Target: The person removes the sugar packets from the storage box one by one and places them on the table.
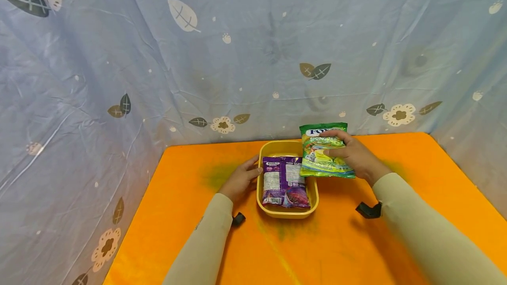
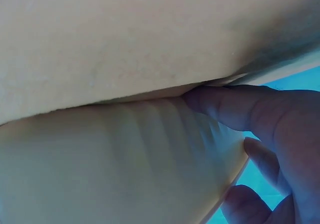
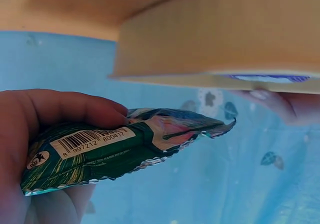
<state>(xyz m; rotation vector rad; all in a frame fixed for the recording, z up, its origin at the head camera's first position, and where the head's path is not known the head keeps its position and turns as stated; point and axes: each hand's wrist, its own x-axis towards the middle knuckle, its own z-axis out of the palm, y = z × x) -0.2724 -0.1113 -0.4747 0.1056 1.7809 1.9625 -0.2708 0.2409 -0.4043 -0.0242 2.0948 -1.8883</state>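
A yellow plastic basin [image 1: 287,214] stands on the orange table. At its left side is my left hand [image 1: 240,180], thumb on the rim and fingers against the outer wall [image 2: 130,164]. Inside the basin lies a purple candy bag [image 1: 283,181], its printed back and barcode facing up. My right hand [image 1: 355,156] grips a green and yellow Fox's candy bag [image 1: 317,162] by its right part, fingers over the front. This bag overlaps the basin's right rim in the head view. From the right wrist, the green bag [image 3: 110,159] shows its barcode side, beside the basin wall [image 3: 210,44].
A pale blue curtain [image 1: 257,78] with leaf and flower prints hangs behind and along both sides of the table [image 1: 336,250]. Black straps [image 1: 369,210] stick out near the sleeved wrists.
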